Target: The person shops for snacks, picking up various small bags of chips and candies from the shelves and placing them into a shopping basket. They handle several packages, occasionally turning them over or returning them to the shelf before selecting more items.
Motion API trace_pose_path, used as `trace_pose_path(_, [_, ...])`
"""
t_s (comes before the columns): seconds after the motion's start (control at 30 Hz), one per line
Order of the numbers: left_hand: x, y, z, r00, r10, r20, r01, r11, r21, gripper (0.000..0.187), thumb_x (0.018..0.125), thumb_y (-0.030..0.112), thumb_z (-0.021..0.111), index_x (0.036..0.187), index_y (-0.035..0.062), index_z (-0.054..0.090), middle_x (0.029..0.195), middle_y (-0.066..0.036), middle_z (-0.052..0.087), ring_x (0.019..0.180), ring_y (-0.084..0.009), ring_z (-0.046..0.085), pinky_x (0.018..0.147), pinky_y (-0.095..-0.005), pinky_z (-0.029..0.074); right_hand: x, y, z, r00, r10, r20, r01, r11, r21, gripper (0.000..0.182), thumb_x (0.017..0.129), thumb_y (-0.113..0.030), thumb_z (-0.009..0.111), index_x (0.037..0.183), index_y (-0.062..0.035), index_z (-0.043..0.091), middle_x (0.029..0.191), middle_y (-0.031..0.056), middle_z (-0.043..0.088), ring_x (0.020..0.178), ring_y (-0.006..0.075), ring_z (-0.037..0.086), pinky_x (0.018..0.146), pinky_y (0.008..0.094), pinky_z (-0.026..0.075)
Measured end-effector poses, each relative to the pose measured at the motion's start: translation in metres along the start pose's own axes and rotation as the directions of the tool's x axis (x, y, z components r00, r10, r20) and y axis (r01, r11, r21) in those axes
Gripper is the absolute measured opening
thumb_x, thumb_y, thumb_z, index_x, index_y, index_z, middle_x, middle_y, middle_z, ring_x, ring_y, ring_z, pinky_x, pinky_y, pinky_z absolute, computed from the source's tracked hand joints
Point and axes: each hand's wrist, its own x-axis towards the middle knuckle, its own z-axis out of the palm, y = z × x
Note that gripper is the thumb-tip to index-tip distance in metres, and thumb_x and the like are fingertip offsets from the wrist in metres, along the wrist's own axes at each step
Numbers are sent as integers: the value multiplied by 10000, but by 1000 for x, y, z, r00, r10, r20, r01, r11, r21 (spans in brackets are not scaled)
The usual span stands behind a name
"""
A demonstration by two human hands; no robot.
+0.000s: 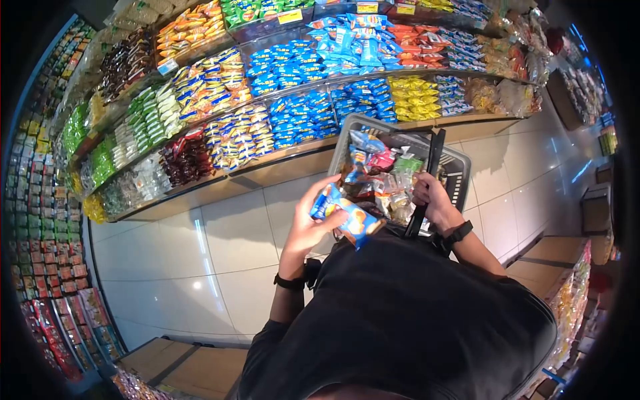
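My left hand (311, 227) grips a small blue snack packet (347, 217) with a light brown picture on it, thumb across its front. The packet is just left of a grey shopping basket (343, 137), partly over its near edge. Closed round the basket's black handle (435, 157) is my right hand (433, 197), at the basket's right side. Inside the basket lies a pile of mixed snack packets (383, 170) in blue, red, pink, green and clear wrappers. The bottom of the basket is hidden under them.
A curved tiered shelf (240, 177) of sorted snack packets runs across the far side. More packed shelves (50, 233) stand at the left. Pale tiles (233, 227) cover the aisle floor. Brown display stands (180, 363) are behind me on both sides.
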Motion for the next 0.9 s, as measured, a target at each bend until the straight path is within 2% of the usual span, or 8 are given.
trace_pose_path(0.1, [16,-17,-7,949,257,-184,-241,965,104,599,863,-11,715,1394,45,443,1035,-53,610,917,-111,632,766,-265,549,15,-3,4,998,22,51,-19,998,-66,327,932,-221,581,663,-200,398,515,-88,260,436,67,245,452,251,227])
trace_pose_path(0.27, [35,-9,-10,951,152,-270,-161,987,-10,493,911,23,669,1356,35,457,1066,-56,596,961,-122,622,815,-280,547,30,-14,7,999,44,31,-41,996,-79,282,927,-226,576,689,-194,429,528,-87,272,449,69,254,471,250,245])
trace_pose_path(0.37, [65,-17,-21,927,107,-359,-129,991,-38,483,923,23,648,1363,35,451,1053,-73,614,935,-138,637,749,-292,559,56,-21,3,999,37,-10,-38,999,-18,305,921,-231,586,673,-191,413,530,-73,271,452,85,256,498,263,284])
trace_pose_path(0.53, [106,5,-10,978,97,-183,-122,984,-132,445,961,3,574,1382,12,428,1069,-85,621,935,-150,642,716,-316,556,93,-47,-26,1000,23,-7,-22,997,81,356,887,-210,625,636,-200,375,531,-66,243,456,95,247,496,273,281])
trace_pose_path(0.63, [158,-16,-29,972,103,-211,-147,968,-206,418,976,21,561,1375,22,438,1078,-89,621,941,-158,645,735,-317,557,109,-64,-40,997,11,-74,-2,993,118,360,894,-208,612,638,-192,360,524,-63,228,457,98,239,499,274,288])
trace_pose_path(0.7, [192,-31,-45,972,-30,-234,-29,969,-244,383,991,43,548,1361,32,451,1096,-97,620,954,-167,647,754,-318,558,122,-72,-61,998,20,-52,-11,986,169,352,918,-193,580,646,-190,357,523,-63,228,457,103,245,491,282,256])
trace_pose_path(0.8, [214,-32,-30,987,-43,-158,3,969,-248,364,994,58,549,1348,42,463,1126,-101,620,978,-173,647,769,-322,560,126,-90,-89,984,58,-170,-20,976,217,334,923,-195,577,644,-188,395,506,-60,244,430,99,249,468,277,250])
trace_pose_path(0.9, [233,-30,-19,985,-41,-166,1,972,-235,403,989,63,565,1373,52,442,1188,-107,613,1021,-183,642,777,-330,563,149,-88,-148,998,69,3,-68,964,258,247,919,-226,589,722,-169,451,484,-67,248,397,96,268,457,256,270])
